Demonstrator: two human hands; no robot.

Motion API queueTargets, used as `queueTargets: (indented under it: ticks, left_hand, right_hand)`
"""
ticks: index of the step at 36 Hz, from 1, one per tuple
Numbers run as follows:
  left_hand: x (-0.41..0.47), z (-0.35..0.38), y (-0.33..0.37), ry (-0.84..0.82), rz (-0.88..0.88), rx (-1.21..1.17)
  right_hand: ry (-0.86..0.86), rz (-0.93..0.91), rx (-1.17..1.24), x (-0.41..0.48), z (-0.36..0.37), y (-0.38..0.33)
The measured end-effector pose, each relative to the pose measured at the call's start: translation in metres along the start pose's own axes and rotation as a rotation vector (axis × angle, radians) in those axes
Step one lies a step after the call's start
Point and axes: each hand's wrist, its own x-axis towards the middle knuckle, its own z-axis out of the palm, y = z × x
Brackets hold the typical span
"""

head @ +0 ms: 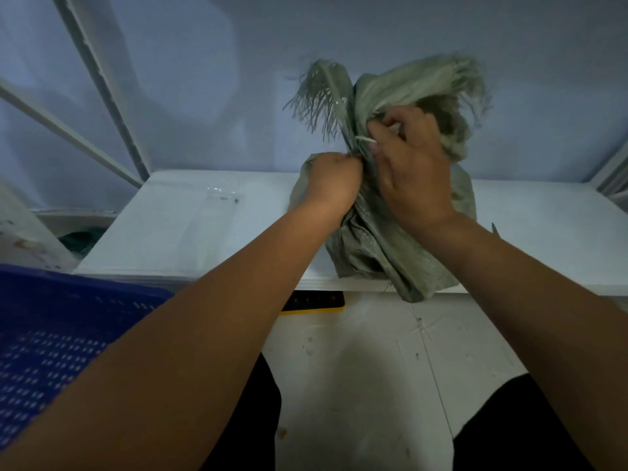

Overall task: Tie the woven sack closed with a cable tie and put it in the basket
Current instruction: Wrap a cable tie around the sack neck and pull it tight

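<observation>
The woven sack (380, 232) stands on the white ledge (190, 229), one bottom corner drooping over the near edge. The left hand (334, 181) clenches the gathered neck so the bunch cannot spread. Close against it, the right hand (413, 171) pinches the pale cable tie (366, 140) at the neck (whether it is threaded I cannot tell). The frayed mouth fans toward the far wall. The blue basket (51, 334) waits near left, with open ledge between.

Left hand (334, 185), right hand (414, 178), forearms (204, 334) bare; black trousers (530, 433) over 2 knees.
</observation>
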Motion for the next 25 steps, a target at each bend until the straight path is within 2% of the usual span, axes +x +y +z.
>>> queueTargets:
  ticks: [5, 8, 11, 16, 25]
  left_hand:
    - [-0.006, -0.004, 0.001, 0.023, 0.102, 0.023]
    - [-0.006, -0.004, 0.000, 0.039, 0.080, 0.016]
    - [-0.004, -0.003, -0.002, 0.039, 0.045, 0.014]
    - [-0.008, 0.002, -0.001, 0.020, 0.034, 0.030]
    - [-0.019, 0.001, 0.003, -0.062, 0.223, 0.256]
  right_hand:
    - [0.097, -0.159, -0.100, 0.004, -0.002, 0.006]
    - [0.140, -0.283, -0.172, 0.007, -0.005, 0.009]
    - [0.108, -0.327, -0.156, 0.007, -0.006, 0.006]
    - [0.027, -0.241, -0.054, 0.005, -0.007, -0.006]
    - [-0.039, -0.073, 0.063, 0.006, -0.011, -0.002]
